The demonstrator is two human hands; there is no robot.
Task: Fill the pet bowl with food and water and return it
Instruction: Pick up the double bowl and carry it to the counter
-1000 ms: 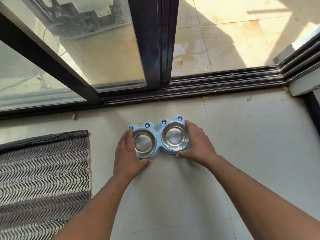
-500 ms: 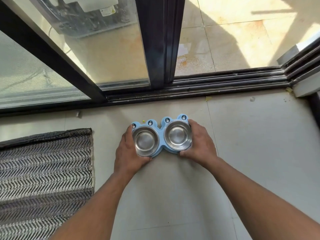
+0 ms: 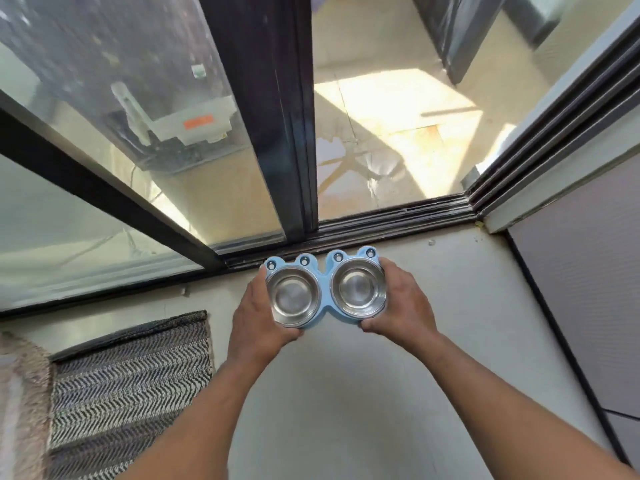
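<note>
Both hands grip a light-blue double pet bowl (image 3: 325, 299), one at each end. The left hand (image 3: 258, 318) wraps the left end, its fingers (image 3: 260, 278) closed over the rim; the right hand (image 3: 403, 308) clasps the right end the same way. The holder's two stainless steel dishes, the left dish (image 3: 293, 296) and the right dish (image 3: 358, 288), sit side by side and look empty. The bowl is at the scene's middle, above the pale tiled floor (image 3: 346, 393), just near the sliding door track (image 3: 363, 225). A zigzag-patterned mat (image 3: 128, 386) lies on the floor at near left.
</note>
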